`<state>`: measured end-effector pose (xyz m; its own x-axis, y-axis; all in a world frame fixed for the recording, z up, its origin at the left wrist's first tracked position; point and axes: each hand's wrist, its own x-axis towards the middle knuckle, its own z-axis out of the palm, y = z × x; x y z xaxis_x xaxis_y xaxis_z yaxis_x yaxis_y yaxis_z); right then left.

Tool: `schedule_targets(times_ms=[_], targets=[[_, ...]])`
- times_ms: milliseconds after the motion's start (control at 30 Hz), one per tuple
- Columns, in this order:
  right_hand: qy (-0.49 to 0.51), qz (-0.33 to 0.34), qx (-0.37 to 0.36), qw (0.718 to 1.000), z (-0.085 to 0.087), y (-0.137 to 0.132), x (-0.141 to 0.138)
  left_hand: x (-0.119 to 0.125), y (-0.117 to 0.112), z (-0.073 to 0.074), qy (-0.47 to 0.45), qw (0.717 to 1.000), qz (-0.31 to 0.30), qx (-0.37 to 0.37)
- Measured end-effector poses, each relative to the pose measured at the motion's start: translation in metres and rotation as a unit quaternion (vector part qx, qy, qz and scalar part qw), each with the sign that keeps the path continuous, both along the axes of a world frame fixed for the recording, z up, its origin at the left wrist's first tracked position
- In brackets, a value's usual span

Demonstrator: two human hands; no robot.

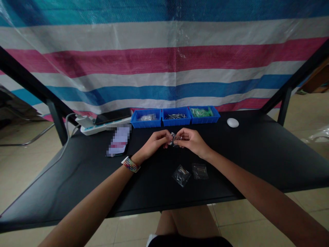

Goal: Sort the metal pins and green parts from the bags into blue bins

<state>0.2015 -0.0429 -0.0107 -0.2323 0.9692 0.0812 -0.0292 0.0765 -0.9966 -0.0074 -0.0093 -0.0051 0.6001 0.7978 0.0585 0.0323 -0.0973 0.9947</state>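
Between my two hands, above the middle of the black table, is a small clear plastic bag (172, 138), crinkled and shiny. My left hand (158, 141) pinches its left side, and a woven multicoloured band circles that wrist. The fingers of my right hand (189, 140) are closed on the bag's right side. What lies inside it is too small to make out. Nearer to me on the table lie two more small clear bags: a tilted one (181, 175) with thin pieces inside, and a squarer one (199, 171) beside it.
Three blue bins stand in a row behind my hands: one with clear packets (133, 120), one with metal pins (167, 121), one with green pieces (197, 120). A phone (119, 140) and a white power strip (94, 130) are left; a white mouse (232, 122) is right. Striped sheeting hangs behind.
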Motion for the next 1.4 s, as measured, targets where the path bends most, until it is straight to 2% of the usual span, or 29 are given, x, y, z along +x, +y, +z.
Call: schedule_targets(times_ms=[267,600,733,867,1067,1167,1300,1400], targets=[[0.040,-0.019,-0.045,0.998,-0.004,-0.002,-0.001,0.001,-0.001,-0.003,-0.032,0.999,0.019,0.024],[0.027,-0.043,0.015,0.999,-0.005,-0.001,-0.003,0.001,0.000,-0.005,0.022,0.998,0.042,0.028],[-0.002,-0.061,0.068,0.996,-0.003,-0.004,-0.003,-0.001,0.001,-0.005,0.051,0.998,0.037,0.018],[-0.057,-0.080,0.136,0.986,0.001,-0.010,-0.002,-0.003,0.002,-0.006,0.034,0.999,0.024,-0.012],[-0.145,-0.082,0.285,0.944,0.005,-0.014,0.000,-0.002,0.003,-0.007,-0.001,0.999,0.010,-0.034],[-0.155,-0.086,0.321,0.930,0.005,-0.013,0.000,-0.002,0.003,-0.007,-0.007,0.999,0.009,-0.033],[-0.156,-0.111,0.316,0.929,0.004,-0.012,0.001,-0.002,0.003,-0.008,-0.024,0.999,0.009,-0.026],[-0.115,-0.117,0.248,0.955,0.001,-0.010,0.001,-0.001,0.003,-0.010,-0.025,0.999,0.012,-0.017]])
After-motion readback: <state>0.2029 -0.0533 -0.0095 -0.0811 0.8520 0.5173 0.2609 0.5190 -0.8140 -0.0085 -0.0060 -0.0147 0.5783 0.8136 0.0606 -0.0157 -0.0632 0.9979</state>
